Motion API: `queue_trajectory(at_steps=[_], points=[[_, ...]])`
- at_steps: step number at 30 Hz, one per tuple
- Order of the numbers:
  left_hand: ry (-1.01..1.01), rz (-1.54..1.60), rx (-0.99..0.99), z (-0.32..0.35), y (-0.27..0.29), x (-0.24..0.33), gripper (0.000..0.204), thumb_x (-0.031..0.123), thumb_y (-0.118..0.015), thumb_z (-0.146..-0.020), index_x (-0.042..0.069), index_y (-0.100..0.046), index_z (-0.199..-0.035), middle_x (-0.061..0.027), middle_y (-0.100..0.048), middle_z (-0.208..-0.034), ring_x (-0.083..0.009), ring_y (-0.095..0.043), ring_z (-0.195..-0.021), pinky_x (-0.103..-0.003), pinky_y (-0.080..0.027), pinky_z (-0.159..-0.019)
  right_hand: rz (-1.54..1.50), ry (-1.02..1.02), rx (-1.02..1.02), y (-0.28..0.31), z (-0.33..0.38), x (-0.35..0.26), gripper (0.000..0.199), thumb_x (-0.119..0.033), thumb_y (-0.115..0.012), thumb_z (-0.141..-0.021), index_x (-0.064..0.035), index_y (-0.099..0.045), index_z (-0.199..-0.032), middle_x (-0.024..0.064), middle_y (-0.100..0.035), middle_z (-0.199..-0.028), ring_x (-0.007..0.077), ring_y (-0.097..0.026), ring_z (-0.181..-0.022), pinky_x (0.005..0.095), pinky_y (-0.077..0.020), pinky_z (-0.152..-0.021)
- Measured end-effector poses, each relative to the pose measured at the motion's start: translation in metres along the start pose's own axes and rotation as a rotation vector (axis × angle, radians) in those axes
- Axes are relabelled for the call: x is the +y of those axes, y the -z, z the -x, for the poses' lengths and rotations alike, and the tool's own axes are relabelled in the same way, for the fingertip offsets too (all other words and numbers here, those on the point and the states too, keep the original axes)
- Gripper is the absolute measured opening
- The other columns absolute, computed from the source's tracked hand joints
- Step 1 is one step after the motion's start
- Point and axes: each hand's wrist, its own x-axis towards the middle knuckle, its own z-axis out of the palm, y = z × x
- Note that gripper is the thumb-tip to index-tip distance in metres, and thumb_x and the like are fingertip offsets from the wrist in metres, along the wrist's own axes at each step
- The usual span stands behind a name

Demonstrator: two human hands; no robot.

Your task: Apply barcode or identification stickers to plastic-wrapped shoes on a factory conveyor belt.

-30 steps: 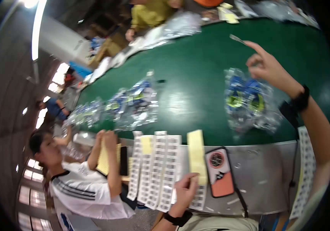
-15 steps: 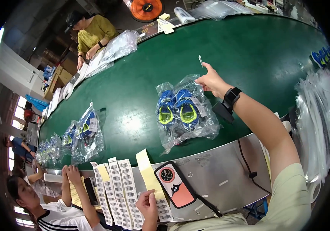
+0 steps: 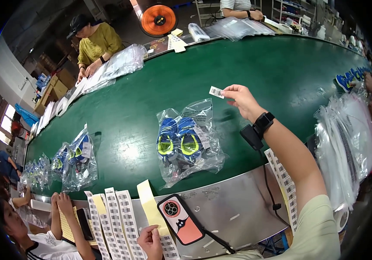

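Observation:
My right hand [image 3: 240,100] pinches a small white barcode label [image 3: 216,92] above the green conveyor belt. Below and left of that hand, a pair of blue shoes with lime-green linings [image 3: 179,141] lies inside a clear plastic bag [image 3: 212,154]. The bag lies apart from my fingers. Near the lower edge my left hand [image 3: 150,243] is closed, its fingertips at the edge of a yellow-backed label strip [image 3: 149,197]. Whether they grip the strip is hidden. More barcode label strips [image 3: 127,216] lie to the left of this hand, and a phone in a patterned case [image 3: 185,221] to its right.
Bagged shoes [image 3: 79,158] sit on the belt [image 3: 121,117] at left; unbagged shoes [image 3: 346,80] are at far right. Clear bags [image 3: 346,134] are piled at right. A black cable [image 3: 266,182] hangs from my wrist device. People work along the belt's far side, left and right.
My right hand has moved off the bag, and the label in it now faces me. The view has shifted, so the bag appears lower and further left. My left hand stays by the strip.

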Motion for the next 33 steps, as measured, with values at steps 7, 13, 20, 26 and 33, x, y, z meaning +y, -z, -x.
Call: queue_trajectory(at_steps=[7,13,20,26,33], points=[[-0.049,-0.007,-0.018,-0.001,-0.004,0.004,0.017,0.014,-0.056,-0.094,0.002,-0.066,-0.101,0.0005,-0.058,-0.073,-0.0054,-0.048,-0.059,-0.021,-0.04,-0.052,0.018,-0.217,-0.162,-0.026,-0.028,-0.003,0.013,-0.012,-0.067,-0.082,-0.0031,-0.061,-0.089,0.0084,-0.061,-0.094,0.0171,-0.057,-0.08,0.0291,-0.0482,-0.066],[-0.036,0.01,0.001,0.0,-0.003,-0.006,0.017,0.014,-0.057,-0.094,0.002,-0.066,-0.101,0.0012,-0.056,-0.073,-0.0051,-0.047,-0.059,-0.021,-0.04,-0.052,0.091,-0.342,-0.198,-0.05,-0.039,0.004,0.013,-0.01,-0.066,-0.082,0.0001,-0.06,-0.087,0.0111,-0.062,-0.093,0.0218,-0.062,-0.076,0.0338,-0.0533,-0.064],[-0.093,-0.008,0.005,-0.002,-0.002,-0.014,0.016,0.013,-0.057,-0.093,0.002,-0.066,-0.101,0.0004,-0.059,-0.075,-0.0049,-0.049,-0.059,-0.02,-0.04,-0.052,0.011,-0.341,-0.146,-0.064,-0.036,0.018,0.003,0.0,-0.061,-0.081,0.002,-0.058,-0.081,0.0123,-0.061,-0.075,0.021,-0.062,-0.065,0.0347,-0.0548,-0.059],[-0.106,-0.034,-0.006,-0.004,0.0,-0.01,0.015,0.011,-0.057,-0.093,0.002,-0.066,-0.099,0.0005,-0.059,-0.074,-0.0043,-0.048,-0.056,-0.019,-0.038,-0.05,0.368,0.123,-0.068,-0.075,-0.02,0.01,0.014,0.004,-0.059,-0.077,0.0032,-0.054,-0.09,0.0147,-0.064,-0.075,0.0202,-0.064,-0.06,0.0354,-0.0523,-0.053],[-0.107,0.125,0.042,-0.001,0.001,-0.013,0.013,0.008,-0.058,-0.092,0.001,-0.066,-0.099,0.0018,-0.057,-0.072,-0.0034,-0.045,-0.054,-0.019,-0.035,-0.048,0.964,0.871,-0.036,-0.12,0.059,0.004,0.071,-0.006,-0.063,-0.076,0.0007,-0.029,-0.139,0.0263,-0.034,-0.139,0.0407,-0.033,-0.13,0.0467,-0.0275,-0.109]])
